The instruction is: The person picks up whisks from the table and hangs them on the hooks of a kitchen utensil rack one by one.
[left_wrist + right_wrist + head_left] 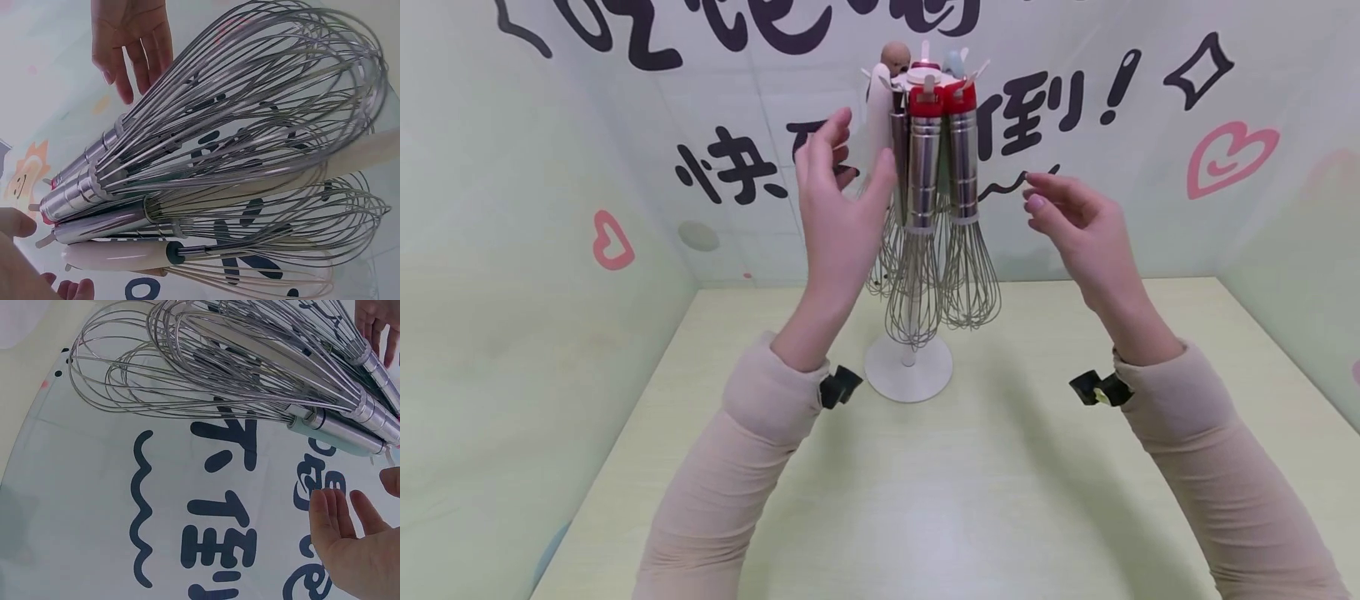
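Several wire whisks hang from a white stand [908, 385] with a round base. Two have steel handles with red tops, the front whisk [922, 175] and the one to its right, a second red-topped whisk [964, 162]. On the left side of the cluster is a white-handled whisk [877, 117]. My left hand [838, 208] is raised just left of it, fingers loosely bent around nothing. Off to the cluster's right my right hand [1081, 237] is held up with nothing in it, a gap between it and the whisks. A green-handled whisk [337, 434] shows in the right wrist view.
The stand rests on a pale wooden table [925, 483]. Behind it hangs a white backdrop [1037, 242] with large dark lettering and pink hearts. A wooden ball-shaped handle end [895, 57] pokes up at the top of the cluster.
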Tool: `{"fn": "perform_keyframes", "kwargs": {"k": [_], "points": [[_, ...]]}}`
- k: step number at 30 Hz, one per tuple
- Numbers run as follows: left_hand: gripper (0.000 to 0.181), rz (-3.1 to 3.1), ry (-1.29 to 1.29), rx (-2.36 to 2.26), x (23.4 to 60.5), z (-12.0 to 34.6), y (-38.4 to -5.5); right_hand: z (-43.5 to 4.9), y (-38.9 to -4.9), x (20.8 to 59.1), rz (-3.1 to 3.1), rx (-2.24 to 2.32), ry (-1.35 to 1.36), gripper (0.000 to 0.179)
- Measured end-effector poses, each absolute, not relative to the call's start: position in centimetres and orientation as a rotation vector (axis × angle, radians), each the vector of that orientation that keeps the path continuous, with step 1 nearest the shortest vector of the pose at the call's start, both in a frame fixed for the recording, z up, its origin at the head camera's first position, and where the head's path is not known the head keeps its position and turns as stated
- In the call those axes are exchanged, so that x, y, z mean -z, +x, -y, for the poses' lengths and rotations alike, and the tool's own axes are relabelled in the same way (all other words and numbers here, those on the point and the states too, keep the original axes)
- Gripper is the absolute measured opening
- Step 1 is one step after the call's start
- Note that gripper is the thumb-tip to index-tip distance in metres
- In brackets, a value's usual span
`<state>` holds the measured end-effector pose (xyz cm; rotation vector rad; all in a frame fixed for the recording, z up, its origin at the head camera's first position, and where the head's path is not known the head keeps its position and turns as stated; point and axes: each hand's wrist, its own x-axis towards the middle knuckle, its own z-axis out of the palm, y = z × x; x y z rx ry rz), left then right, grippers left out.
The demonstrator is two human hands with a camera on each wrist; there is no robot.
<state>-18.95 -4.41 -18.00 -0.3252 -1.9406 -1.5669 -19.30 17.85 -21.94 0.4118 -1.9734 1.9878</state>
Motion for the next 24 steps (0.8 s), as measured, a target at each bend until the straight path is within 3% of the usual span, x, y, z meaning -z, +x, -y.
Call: {"fn": "perform_keyframes", "kwargs": {"k": [5,14,24], "points": [[0.05,2.059,-0.294,1.52,19.7,5.5,-18.4,-18.8,-19.2,22.2,2.002,-1.937,0.394,0.033],[0.048,2.177,-0.192,1.347,22.4,7.6,-18.4,-20.4,-19.1,23.2,2.289,-1.429,0.172,0.04],[0.052,2.329,-0.108,1.127,24.5,9.6,-18.9,-21.3,-18.8,24.2,2.388,-1.325,0.128,0.044]]}}
